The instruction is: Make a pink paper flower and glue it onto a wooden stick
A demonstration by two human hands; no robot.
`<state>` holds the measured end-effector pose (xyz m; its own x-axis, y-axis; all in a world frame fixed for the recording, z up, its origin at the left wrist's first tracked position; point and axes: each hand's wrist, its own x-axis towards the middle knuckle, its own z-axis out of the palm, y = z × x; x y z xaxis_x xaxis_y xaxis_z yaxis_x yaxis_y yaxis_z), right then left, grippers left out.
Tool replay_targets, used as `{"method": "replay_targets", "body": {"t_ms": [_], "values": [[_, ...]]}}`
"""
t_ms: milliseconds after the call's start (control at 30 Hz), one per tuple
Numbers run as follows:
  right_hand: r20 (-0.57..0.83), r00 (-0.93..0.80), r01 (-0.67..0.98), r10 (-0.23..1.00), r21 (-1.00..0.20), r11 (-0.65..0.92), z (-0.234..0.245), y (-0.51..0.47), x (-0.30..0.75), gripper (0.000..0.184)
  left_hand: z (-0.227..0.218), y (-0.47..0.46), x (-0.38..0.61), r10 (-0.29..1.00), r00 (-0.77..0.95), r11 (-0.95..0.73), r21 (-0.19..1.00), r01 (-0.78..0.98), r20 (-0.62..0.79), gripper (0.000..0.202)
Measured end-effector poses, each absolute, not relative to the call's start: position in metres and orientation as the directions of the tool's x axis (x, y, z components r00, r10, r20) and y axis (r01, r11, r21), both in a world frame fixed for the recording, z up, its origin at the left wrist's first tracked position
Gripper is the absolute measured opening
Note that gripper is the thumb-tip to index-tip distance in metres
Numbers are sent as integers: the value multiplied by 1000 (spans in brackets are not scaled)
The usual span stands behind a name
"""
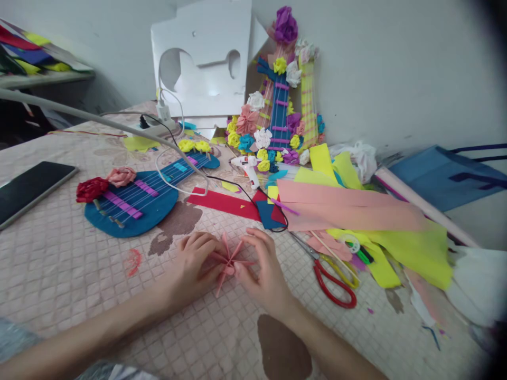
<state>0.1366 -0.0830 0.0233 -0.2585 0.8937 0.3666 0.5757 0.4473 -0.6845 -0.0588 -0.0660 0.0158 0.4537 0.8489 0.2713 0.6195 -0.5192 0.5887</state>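
Between my hands is a small pink paper flower (228,260), its narrow folded petals spread like a star from a pinched centre. My left hand (198,261) grips its left side, with thumb and fingers closed on the petals. On the other side, my right hand (263,269) has its thumb close to the centre and its index finger at an upper petal. A blue guitar-shaped craft piece (158,198) with string lines, purple strips and paper roses lies beyond my left hand. Red-handled scissors (335,287) lie to the right of my right hand.
A white glue gun (249,170) with a black cord stands behind my hands, near a red paper strip (225,205). Pink crepe paper (348,203) and yellow sheets cover the right side. A phone (35,187) lies at left; a white cable (99,119) crosses above the table.
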Motion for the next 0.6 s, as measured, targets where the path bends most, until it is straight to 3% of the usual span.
{"method": "replay_targets", "body": {"t_ms": [233, 367, 467, 600], "values": [[477, -165, 783, 863, -468, 409, 59, -31, 232, 31, 12, -66, -59, 837, 469, -540, 570, 620, 284, 9], [304, -350, 882, 886, -210, 421, 51, 10, 311, 34, 10, -65, -59, 833, 463, -549, 567, 614, 304, 10], [263, -377, 891, 888, -160, 425, 41, 40, 349, 32, 10, -65, -59, 832, 457, -551, 566, 614, 314, 9], [209, -344, 927, 916, -81, 366, 38, 80, 368, 44, 12, -66, -58, 839, 456, -537, 585, 608, 296, 8]]}}
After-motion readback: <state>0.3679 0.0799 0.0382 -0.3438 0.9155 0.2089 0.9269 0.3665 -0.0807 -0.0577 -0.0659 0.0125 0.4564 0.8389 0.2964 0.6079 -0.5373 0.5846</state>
